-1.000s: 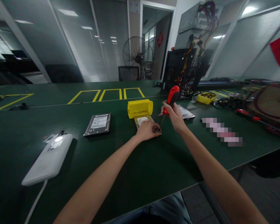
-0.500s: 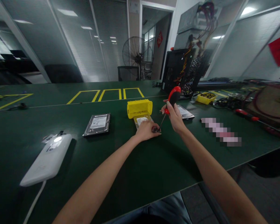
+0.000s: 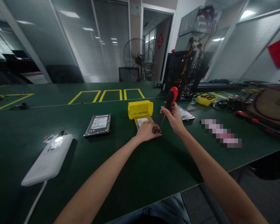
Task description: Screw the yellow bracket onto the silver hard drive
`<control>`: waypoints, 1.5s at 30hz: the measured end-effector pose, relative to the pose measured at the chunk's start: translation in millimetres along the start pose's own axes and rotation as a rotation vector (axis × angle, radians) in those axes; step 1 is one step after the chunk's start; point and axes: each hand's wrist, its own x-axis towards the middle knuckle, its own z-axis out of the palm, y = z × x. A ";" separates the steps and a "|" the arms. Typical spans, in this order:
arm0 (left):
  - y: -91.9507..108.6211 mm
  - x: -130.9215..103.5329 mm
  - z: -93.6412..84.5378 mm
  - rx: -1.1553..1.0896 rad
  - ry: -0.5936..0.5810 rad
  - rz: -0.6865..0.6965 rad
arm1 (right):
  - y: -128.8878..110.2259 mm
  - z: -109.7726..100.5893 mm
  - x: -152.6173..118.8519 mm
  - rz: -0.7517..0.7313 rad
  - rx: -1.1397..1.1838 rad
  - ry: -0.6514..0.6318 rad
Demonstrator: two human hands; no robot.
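My right hand (image 3: 176, 119) grips a screwdriver (image 3: 171, 98) by its red and black handle. The shaft points down and left, its tip close to my left fingertips. My left hand (image 3: 146, 130) is curled with thumb and fingers around a small dark part (image 3: 156, 129), whose kind I cannot make out. Beneath and behind that hand lies a hard drive (image 3: 142, 120) with a white label, partly covered by it. The drive's far end meets an open yellow bin (image 3: 140, 109) tipped on its side.
A second hard drive (image 3: 98, 125) lies to the left, another drive (image 3: 186, 114) behind my right hand. At far left is a white device (image 3: 48, 161) with a cable. A computer case (image 3: 176, 73), a small yellow bin (image 3: 205, 99) and a red-handled tool (image 3: 246, 116) are right.
The screwdriver handle has turned slightly and tilts a little further left, and my right fingers have shifted on it. My left hand keeps its place.
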 end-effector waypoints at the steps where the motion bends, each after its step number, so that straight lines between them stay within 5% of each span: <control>1: 0.3 -0.2 -0.2 -0.001 0.001 0.001 | -0.7 0.1 -0.4 0.007 0.008 -0.007; 17: -0.7 0.1 0.4 -0.015 0.018 0.029 | -5.4 -2.7 -3.3 0.073 0.060 -0.164; 28: 1.0 -0.1 -0.9 -0.006 0.014 0.006 | -0.2 -1.2 -0.8 0.055 0.032 -0.060; 45: 1.1 0.9 0.2 0.006 0.010 0.016 | -1.4 -0.3 -1.5 0.066 0.043 -0.082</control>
